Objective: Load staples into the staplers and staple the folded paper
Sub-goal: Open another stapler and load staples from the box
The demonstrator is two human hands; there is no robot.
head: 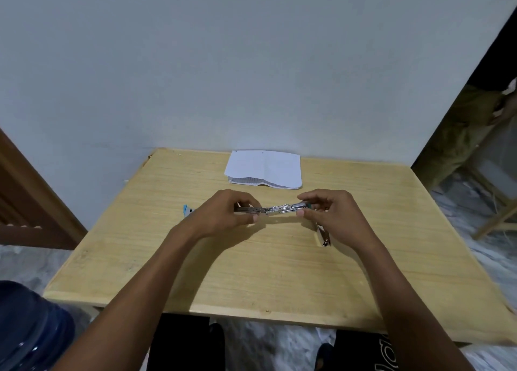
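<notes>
While hands (pixel 223 215) (pixel 334 215) pinch ends, slim metal stapler (pixel 279 209) splayed.

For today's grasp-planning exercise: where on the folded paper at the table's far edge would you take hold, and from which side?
Probably at its near edge, coming from the person's side: the folded paper lies flat, but that edge bows up off the table, leaving room for a thumb beneath. The left hand and right hand both hold the open stapler, so one must let go first.
</notes>
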